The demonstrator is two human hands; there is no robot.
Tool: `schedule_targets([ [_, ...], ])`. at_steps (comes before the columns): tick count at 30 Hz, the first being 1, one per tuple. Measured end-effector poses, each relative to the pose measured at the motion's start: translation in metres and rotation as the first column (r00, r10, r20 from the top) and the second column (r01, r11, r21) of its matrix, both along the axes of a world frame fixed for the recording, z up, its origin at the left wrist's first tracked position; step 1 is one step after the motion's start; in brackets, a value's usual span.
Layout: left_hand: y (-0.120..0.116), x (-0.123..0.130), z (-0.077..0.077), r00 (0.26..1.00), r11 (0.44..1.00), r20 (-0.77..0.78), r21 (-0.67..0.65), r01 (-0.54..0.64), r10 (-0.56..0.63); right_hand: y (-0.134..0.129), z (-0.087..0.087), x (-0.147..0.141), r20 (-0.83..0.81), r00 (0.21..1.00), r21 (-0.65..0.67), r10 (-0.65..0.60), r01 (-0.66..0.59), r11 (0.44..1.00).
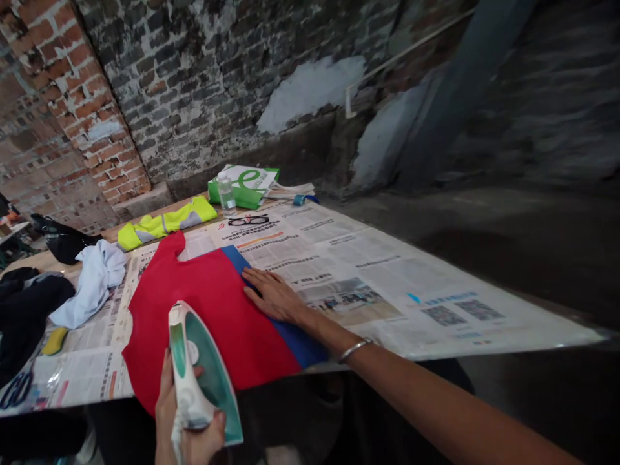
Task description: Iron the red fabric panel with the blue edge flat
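My left hand (167,403) is wrapped round the handle of a white and teal clothes iron (213,381). The iron is tilted near the table's front edge, its tip over a red piece of cloth (217,290). A gap between iron and cloth cannot be judged. The cloth looks like a garment panel with a curved neckline, and a blue strip (301,342) runs along its right side. Across the seam of red and blue, my right hand (274,294) lies flat with its fingers stretched out. A silver bracelet (355,349) circles that wrist.
Newspaper under clear plastic (339,258) covers the table. Glasses (248,220), a drinking glass (226,196), a green and white bag (247,184) and a yellow reflective garment (167,223) lie behind. Left are pale cloth (94,284), dark cloth (29,316), a yellow sponge-like piece (55,341) and scissors (17,390).
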State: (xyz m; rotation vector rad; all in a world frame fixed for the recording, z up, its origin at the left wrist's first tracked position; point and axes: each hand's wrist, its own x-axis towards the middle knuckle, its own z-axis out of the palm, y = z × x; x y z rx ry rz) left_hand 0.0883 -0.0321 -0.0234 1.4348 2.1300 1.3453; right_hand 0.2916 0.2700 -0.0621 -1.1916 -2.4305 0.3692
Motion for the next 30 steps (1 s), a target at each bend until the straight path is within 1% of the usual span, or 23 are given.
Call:
schedule_targets([
  [2, -0.019, -0.014, 0.002, 0.997, 0.997, -0.020, -0.017, -0.069, 0.068, -0.001, 0.002, 0.000, 0.005, 1.000, -0.013, -0.012, 0.012, 1.000],
  [3, -0.022, -0.022, 0.005, 0.995, 0.995, -0.016, -0.017, -0.097, 0.097, -0.002, 0.003, -0.001, 0.006, 1.000, -0.016, -0.017, 0.017, 1.000],
  [4, -0.019, -0.030, 0.009, 0.993, 0.993, -0.014, -0.015, -0.119, 0.119, -0.002, 0.004, -0.001, 0.006, 1.000, -0.019, -0.020, 0.020, 1.000],
  [5, -0.011, -0.039, 0.015, 0.992, 0.992, -0.017, -0.014, -0.128, 0.128, -0.003, 0.005, -0.001, 0.005, 1.000, -0.021, -0.020, 0.020, 1.000],
  [7, 0.017, -0.059, 0.029, 0.994, 0.995, -0.028, -0.005, -0.104, 0.104, -0.003, 0.005, -0.001, 0.006, 1.000, -0.021, -0.014, 0.014, 1.000],
  [9, 0.054, -0.077, 0.043, 0.999, 0.999, -0.006, -0.003, -0.053, 0.053, -0.002, 0.004, -0.001, 0.003, 1.000, -0.011, -0.010, 0.010, 1.000],
  [12, 0.104, -0.096, 0.060, 0.997, 0.998, 0.049, -0.028, -0.058, 0.059, 0.000, 0.000, -0.001, -0.017, 1.000, 0.015, -0.012, 0.012, 1.000],
  [14, 0.121, -0.101, 0.064, 0.995, 0.996, 0.048, -0.036, -0.081, 0.083, 0.001, -0.001, -0.001, -0.026, 1.000, 0.022, -0.012, 0.013, 1.000],
  [15, 0.123, -0.102, 0.065, 0.995, 0.996, 0.040, -0.033, -0.085, 0.086, 0.001, -0.002, -0.001, -0.027, 1.000, 0.019, -0.013, 0.013, 1.000],
  [16, 0.121, -0.102, 0.065, 0.996, 0.996, 0.030, -0.028, -0.084, 0.085, 0.002, -0.002, -0.001, -0.028, 1.000, 0.014, -0.013, 0.013, 1.000],
  [18, 0.105, -0.097, 0.063, 0.996, 0.996, 0.011, -0.025, -0.083, 0.084, 0.003, -0.002, -0.001, -0.036, 0.999, 0.004, -0.014, 0.014, 1.000],
  [21, 0.062, -0.082, 0.056, 0.995, 0.995, -0.022, -0.027, -0.100, 0.100, 0.004, -0.003, -0.001, -0.060, 0.998, 0.005, -0.014, 0.014, 1.000],
  [24, 0.016, -0.059, 0.046, 0.994, 0.993, -0.023, -0.049, -0.108, 0.107, 0.004, -0.004, -0.001, -0.072, 0.997, 0.009, -0.014, 0.015, 1.000],
  [26, -0.005, -0.044, 0.037, 0.996, 0.994, -0.011, -0.068, -0.086, 0.085, 0.003, -0.002, -0.002, -0.074, 0.997, 0.005, -0.016, 0.016, 1.000],
  [28, -0.012, -0.031, 0.028, 0.999, 0.997, -0.005, -0.073, -0.041, 0.041, 0.002, 0.000, -0.002, -0.077, 0.997, -0.003, -0.015, 0.015, 1.000],
  [30, -0.004, -0.020, 0.022, 1.000, 0.998, 0.005, -0.061, 0.011, -0.010, 0.001, 0.003, -0.003, -0.075, 0.997, -0.009, -0.018, 0.017, 1.000],
])
